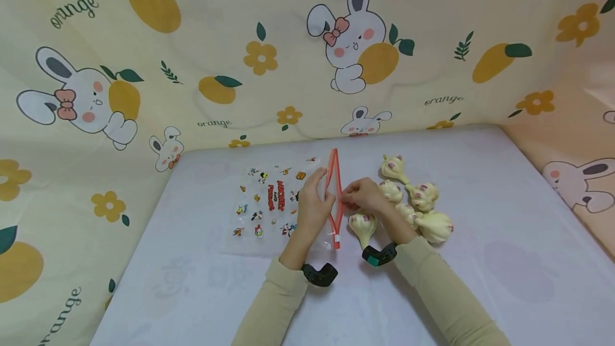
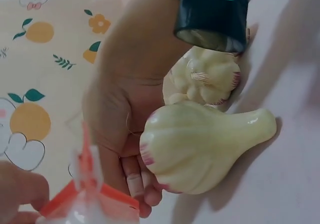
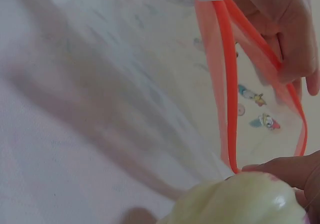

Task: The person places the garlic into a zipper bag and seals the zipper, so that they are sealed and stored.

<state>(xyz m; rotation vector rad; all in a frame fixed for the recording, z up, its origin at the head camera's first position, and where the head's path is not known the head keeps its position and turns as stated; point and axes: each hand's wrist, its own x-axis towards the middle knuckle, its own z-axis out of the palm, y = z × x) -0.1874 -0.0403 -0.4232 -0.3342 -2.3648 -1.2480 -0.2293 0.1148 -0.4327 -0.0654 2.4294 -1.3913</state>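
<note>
A clear slider zip bag with cartoon prints (image 1: pixel 261 196) lies on the table, its red-edged mouth spread apart toward the right. My left hand (image 1: pixel 314 204) grips the near-left side of that mouth, thumb over the rim. Opposite it, my right hand (image 1: pixel 367 195) pinches the other red rim (image 3: pixel 230 94) with its fingertips, bowing it outward. One garlic bulb (image 1: pixel 362 226) lies just below my right hand, its stem toward me; in the left wrist view this bulb (image 2: pixel 200 149) partly covers the right palm. More garlic bulbs (image 1: pixel 423 196) sit to the right, some hidden behind the right wrist.
The bag's white slider (image 1: pixel 336 238) is at the near end of the red edge. A white cloth covers the table (image 1: pixel 202 292), and a curtain with rabbits and oranges (image 1: pixel 288 68) stands behind it. Each wrist wears a black camera (image 1: pixel 321 275).
</note>
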